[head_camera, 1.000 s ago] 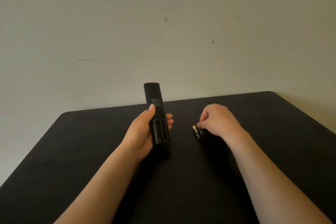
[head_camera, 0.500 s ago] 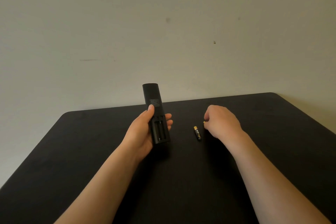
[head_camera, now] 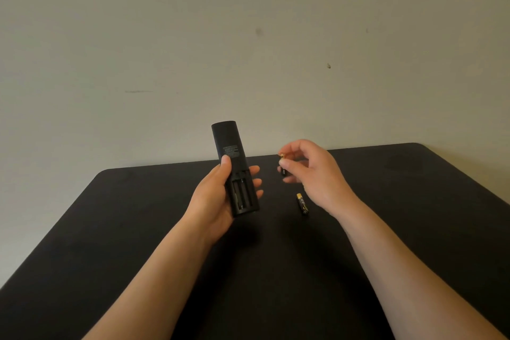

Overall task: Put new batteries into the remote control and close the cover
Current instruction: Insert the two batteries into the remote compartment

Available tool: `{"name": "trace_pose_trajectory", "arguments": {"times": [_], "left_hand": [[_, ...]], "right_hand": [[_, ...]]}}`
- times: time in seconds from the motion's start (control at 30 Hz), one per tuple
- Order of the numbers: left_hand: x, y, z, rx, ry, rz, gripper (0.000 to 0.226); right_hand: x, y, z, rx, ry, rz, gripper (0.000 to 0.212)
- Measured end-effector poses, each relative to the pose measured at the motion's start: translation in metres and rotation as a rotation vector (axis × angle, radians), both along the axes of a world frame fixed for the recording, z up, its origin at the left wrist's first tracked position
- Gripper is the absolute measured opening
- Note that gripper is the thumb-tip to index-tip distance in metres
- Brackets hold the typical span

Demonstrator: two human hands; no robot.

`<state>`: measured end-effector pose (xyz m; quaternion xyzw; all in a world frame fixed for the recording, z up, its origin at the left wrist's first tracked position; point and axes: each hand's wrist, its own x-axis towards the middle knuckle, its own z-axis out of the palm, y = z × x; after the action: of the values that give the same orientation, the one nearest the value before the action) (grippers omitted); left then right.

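Left hand (head_camera: 218,196) wraps remote (head_camera: 234,168), empty bay facing me, long axis running away. Right hand (head_camera: 314,171), grip pinching battery (head_camera: 283,165) near upright, just right of bay. I'd tilt it parallel first. Second battery (head_camera: 302,204) on counter (head_camera: 138,229).

One battery lifted clear of the table by the right hand.

A second ago the right hand (head_camera: 317,174) lay low on the table (head_camera: 138,229) with its fingertips on two batteries lying side by side. Half a second ago one had been drawn away to the right. Now the hand is raised and shifted toward the remote, and the lifted battery (head_camera: 283,164) is pinched roughly upright between thumb and fingers, gold end up. The other battery (head_camera: 302,204) is left alone on the table.
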<state>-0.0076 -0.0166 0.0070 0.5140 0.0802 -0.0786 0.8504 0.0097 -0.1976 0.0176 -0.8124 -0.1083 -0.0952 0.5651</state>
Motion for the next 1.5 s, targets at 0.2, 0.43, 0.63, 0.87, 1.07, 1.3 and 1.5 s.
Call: {"name": "trace_pose_trajectory", "arguments": {"times": [0.2,0.43,0.63,0.87,1.07,1.3,1.5], "left_hand": [[0.0,0.001,0.002,-0.007,0.007,-0.022,0.046],[0.0,0.004,0.002,-0.054,-0.025,-0.045,0.031],[0.001,0.005,0.0,-0.044,-0.048,-0.046,0.03],[0.001,0.004,-0.003,-0.042,-0.08,-0.05,0.025],[0.002,0.003,-0.005,-0.001,-0.116,-0.047,0.027],[0.003,0.003,-0.005,0.02,-0.136,-0.063,0.02],[0.005,0.005,-0.007,-0.008,-0.104,-0.048,0.021]], "right_hand": [[-0.004,0.006,0.0,0.148,-0.103,0.08,0.012],[-0.008,0.01,0.001,0.237,-0.21,0.131,0.028],[-0.01,0.012,0.001,0.309,-0.194,0.138,0.028],[-0.012,0.016,0.004,0.914,0.287,0.151,0.019],[-0.015,0.015,0.009,1.224,0.589,0.273,0.01],[-0.017,0.015,0.01,1.272,0.631,0.273,0.011],[-0.017,0.015,0.007,1.156,0.539,0.274,0.011]]}}
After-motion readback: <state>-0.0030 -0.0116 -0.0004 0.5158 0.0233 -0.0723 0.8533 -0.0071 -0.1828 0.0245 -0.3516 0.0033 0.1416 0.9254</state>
